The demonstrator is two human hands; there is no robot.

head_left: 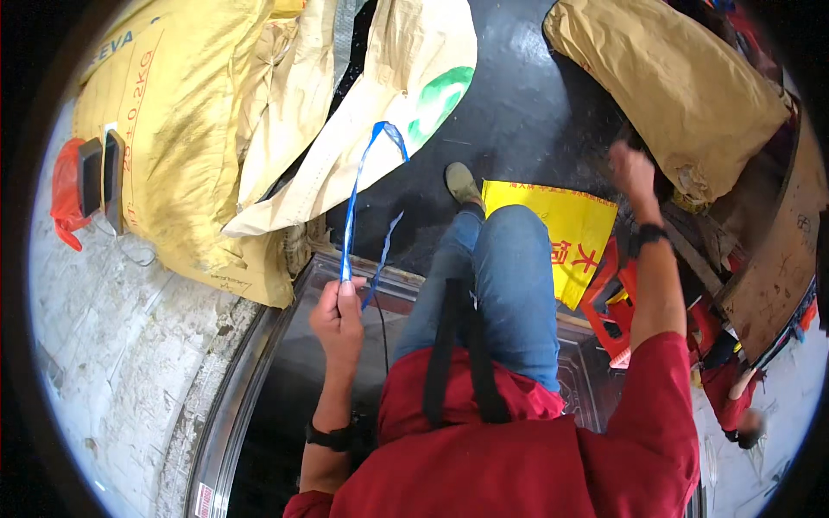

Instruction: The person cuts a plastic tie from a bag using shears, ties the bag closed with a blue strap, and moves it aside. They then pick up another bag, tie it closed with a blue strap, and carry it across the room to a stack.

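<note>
left edge: red plastic bag (67, 194), yellow sack (186, 121)
dark floor (514, 95): yellow printed sheet (577, 229)
right: brown board (788, 250)
far right: co-worker (727, 401) in red

The dark floor (509, 104), smooth and glossy near its far edge, carries the things. The person's olive shoe (462, 182) stands near its middle. Just beside the shoe, toward the floor's right edge, a flat yellow printed sheet or bag (535, 207) lies askew, partly covered by a leg. Along the right edge rests a bulky tan woven sack (665, 86). Whether the red plastic frame (604, 315) near the near right corner touches the floor cannot be told.
</note>
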